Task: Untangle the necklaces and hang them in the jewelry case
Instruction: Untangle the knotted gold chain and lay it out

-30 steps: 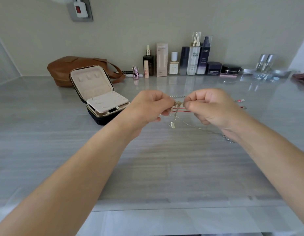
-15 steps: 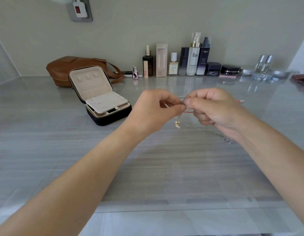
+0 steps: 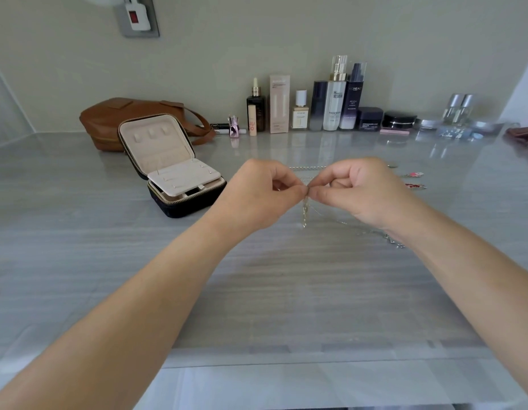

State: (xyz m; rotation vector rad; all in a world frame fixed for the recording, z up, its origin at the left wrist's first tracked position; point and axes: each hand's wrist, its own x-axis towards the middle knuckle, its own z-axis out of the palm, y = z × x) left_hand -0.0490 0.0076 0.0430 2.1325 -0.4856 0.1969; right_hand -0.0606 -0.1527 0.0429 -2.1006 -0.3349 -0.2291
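Above counter (image 3: 257,291), left hand (image 3: 257,193), right hand (image 3: 366,190) fingers (image 3: 326,179) pinching necklaces (image 3: 305,213), open jewelry case (image 3: 174,173) nearby, cosmetics (image 3: 333,96) behind

Both hands (image 3: 316,190) pinch tangled necklaces (image 3: 305,213) beside the open jewelry case (image 3: 171,164).

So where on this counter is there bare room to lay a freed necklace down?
Bare: the wide counter stretch between the forearms, and the patch left of the case. Crowded: the bottles along the back, and right of the right hand, where chains and red charms lie.
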